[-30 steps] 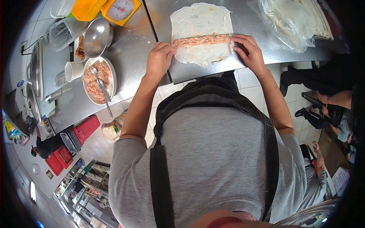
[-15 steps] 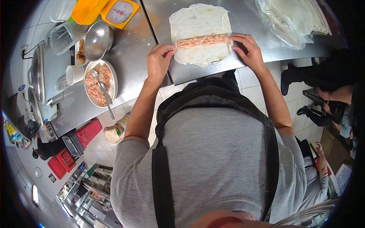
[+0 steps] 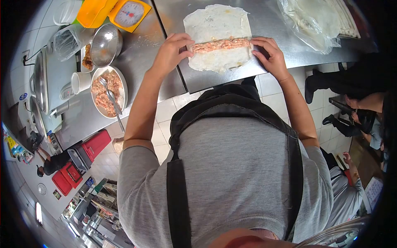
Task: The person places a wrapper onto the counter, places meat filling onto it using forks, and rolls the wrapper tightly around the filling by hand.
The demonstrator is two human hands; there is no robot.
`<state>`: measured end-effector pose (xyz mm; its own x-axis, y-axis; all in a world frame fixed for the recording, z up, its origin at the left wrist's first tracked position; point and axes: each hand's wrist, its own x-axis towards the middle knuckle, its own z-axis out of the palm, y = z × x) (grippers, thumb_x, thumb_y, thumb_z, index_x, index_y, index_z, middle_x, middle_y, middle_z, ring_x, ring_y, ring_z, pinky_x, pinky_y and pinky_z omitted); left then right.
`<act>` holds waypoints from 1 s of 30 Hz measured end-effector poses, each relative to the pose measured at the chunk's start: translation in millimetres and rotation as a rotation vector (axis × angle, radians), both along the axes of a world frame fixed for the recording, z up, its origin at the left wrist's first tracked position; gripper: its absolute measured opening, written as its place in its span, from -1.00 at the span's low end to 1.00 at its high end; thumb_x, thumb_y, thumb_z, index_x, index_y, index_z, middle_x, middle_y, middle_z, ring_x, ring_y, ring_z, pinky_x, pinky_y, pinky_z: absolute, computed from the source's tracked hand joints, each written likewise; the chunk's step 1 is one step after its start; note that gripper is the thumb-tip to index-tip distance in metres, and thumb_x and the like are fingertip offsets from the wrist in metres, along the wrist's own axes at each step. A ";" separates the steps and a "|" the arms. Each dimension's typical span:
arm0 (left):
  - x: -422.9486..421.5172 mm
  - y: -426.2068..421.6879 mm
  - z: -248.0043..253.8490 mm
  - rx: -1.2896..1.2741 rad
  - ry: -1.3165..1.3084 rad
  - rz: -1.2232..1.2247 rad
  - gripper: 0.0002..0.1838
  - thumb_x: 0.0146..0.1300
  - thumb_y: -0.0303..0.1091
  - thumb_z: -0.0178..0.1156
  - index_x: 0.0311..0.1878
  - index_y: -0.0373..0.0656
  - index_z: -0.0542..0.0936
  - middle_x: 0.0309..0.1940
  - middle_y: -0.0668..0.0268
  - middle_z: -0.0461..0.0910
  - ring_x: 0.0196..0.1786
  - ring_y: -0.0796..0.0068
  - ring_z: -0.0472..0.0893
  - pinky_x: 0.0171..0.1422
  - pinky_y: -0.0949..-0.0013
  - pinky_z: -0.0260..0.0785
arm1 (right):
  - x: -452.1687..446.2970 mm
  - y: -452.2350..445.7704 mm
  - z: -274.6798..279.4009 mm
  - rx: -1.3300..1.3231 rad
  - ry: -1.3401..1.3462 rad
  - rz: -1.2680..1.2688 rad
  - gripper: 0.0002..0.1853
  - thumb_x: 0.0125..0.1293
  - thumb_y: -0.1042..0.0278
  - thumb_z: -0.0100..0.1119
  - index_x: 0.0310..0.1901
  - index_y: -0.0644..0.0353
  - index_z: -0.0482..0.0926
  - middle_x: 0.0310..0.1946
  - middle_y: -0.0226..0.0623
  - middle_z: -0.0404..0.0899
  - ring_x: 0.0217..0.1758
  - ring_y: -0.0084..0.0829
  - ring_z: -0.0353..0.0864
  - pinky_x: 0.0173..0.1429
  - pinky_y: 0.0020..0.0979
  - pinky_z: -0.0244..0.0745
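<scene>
A pale, thin wrapper sheet (image 3: 217, 22) lies flat on the steel table. Across it runs a log of pinkish minced filling (image 3: 221, 44). At the left end of this log is my left hand (image 3: 171, 51), its thumb and fingers apart at the sheet's edge. My right hand (image 3: 271, 58) is at the opposite end, fingertips on the sheet's right edge and thumb spread below them. To the left, a white oval bowl (image 3: 124, 93) contains more minced filling, with a metal fork (image 3: 111, 97) resting in it.
A metal bowl (image 3: 106, 43), a white cup (image 3: 80, 82) and a yellow dial scale (image 3: 130, 14) stand on the left. Plastic-wrapped sheets (image 3: 318, 22) lie at the right. A seam (image 3: 180, 74) divides the steel tables. Other people are beyond both sides.
My left hand has moved up slightly along the sheet's left edge to the log's end, its thumb and fingers spreading apart. The right hand has stayed put.
</scene>
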<state>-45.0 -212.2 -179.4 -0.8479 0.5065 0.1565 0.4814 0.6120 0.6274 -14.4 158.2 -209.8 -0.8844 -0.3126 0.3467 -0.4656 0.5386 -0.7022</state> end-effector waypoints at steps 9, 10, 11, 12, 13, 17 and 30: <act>-13.3 0.3 2.5 -0.074 -0.044 -0.107 -0.63 -0.10 -0.39 0.54 -0.14 -0.23 0.76 -0.17 0.26 0.68 -0.04 0.15 0.58 0.11 0.19 0.48 | -0.1 -0.4 2.0 -0.013 -0.001 -0.002 -0.62 0.19 0.47 0.47 0.07 0.14 0.70 0.07 -0.28 0.71 0.15 -0.18 0.62 0.26 -0.26 0.53; -12.6 0.9 2.1 -0.068 -0.054 -0.093 -0.63 -0.10 -0.39 0.55 -0.14 -0.23 0.75 -0.17 0.25 0.68 -0.04 0.15 0.58 0.10 0.19 0.48 | -0.5 -0.6 1.8 -0.013 0.000 0.000 -0.62 0.19 0.47 0.47 0.07 0.14 0.70 0.07 -0.28 0.71 0.16 -0.18 0.62 0.26 -0.26 0.53; -12.0 1.3 0.5 -0.061 -0.063 -0.080 -0.63 -0.10 -0.39 0.55 -0.15 -0.23 0.75 -0.18 0.25 0.68 -0.05 0.15 0.58 0.10 0.19 0.48 | -0.5 -0.1 1.2 -0.014 0.001 0.002 -0.62 0.19 0.47 0.47 0.07 0.14 0.70 0.08 -0.28 0.71 0.16 -0.18 0.62 0.27 -0.26 0.53; -12.0 2.2 1.0 -0.054 -0.071 -0.066 -0.63 -0.10 -0.38 0.55 -0.15 -0.23 0.75 -0.18 0.25 0.68 -0.05 0.15 0.58 0.10 0.19 0.48 | -0.7 0.3 1.1 -0.013 0.004 0.004 -0.62 0.18 0.47 0.47 0.07 0.14 0.70 0.08 -0.28 0.71 0.16 -0.18 0.62 0.27 -0.26 0.53; -12.4 2.5 2.0 -0.073 -0.063 -0.071 -0.62 -0.11 -0.38 0.56 -0.14 -0.23 0.75 -0.18 0.25 0.68 -0.05 0.15 0.58 0.10 0.19 0.48 | -0.8 0.4 1.0 -0.011 0.005 0.002 -0.62 0.18 0.47 0.47 0.07 0.14 0.70 0.08 -0.28 0.71 0.16 -0.18 0.62 0.27 -0.26 0.53; -13.6 -1.8 6.0 -0.128 -0.031 -0.110 -0.58 -0.09 -0.41 0.58 -0.08 -0.21 0.76 -0.09 0.24 0.68 -0.02 0.18 0.60 0.06 0.26 0.53 | -0.4 0.9 -1.6 -0.015 0.001 0.004 -0.62 0.18 0.48 0.47 0.07 0.15 0.70 0.08 -0.28 0.71 0.18 -0.18 0.62 0.28 -0.25 0.52; -4.9 -39.5 35.6 -0.057 0.193 0.219 -0.74 0.06 -0.35 0.50 -0.14 -0.10 0.81 -0.13 0.23 0.75 0.00 0.14 0.66 0.15 0.18 0.52 | 2.2 -2.3 0.9 0.002 -0.037 -0.026 -0.62 0.24 0.53 0.40 0.12 0.20 0.67 0.11 -0.14 0.66 0.18 -0.09 0.61 0.28 -0.23 0.52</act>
<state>-49.9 -251.7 -143.8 -0.8955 0.3271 0.3018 0.4407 0.7463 0.4989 -12.2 155.9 -208.9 -0.9043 -0.2904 0.3129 -0.4253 0.5513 -0.7178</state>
